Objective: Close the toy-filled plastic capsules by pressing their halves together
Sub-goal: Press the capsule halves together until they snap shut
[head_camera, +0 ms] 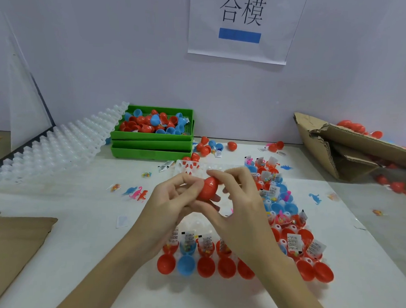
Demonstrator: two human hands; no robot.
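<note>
Both hands hold one red capsule (208,188) above the middle of the table. My left hand (171,199) grips it from the left and below, and my right hand (237,198) pinches it from the right and above. Its two halves look joined. Below the hands lies a clear holder tray (199,222) with rows of open red and blue capsule halves (186,265). Several of them hold small toys and white sachets (293,242).
Stacked green bins (151,143) at the back hold loose red and blue halves. White empty trays (56,143) lean at the left. A torn cardboard box (352,150) lies at the right, flat cardboard (6,249) at the near left. Small toy dinosaurs (136,192) are scattered about.
</note>
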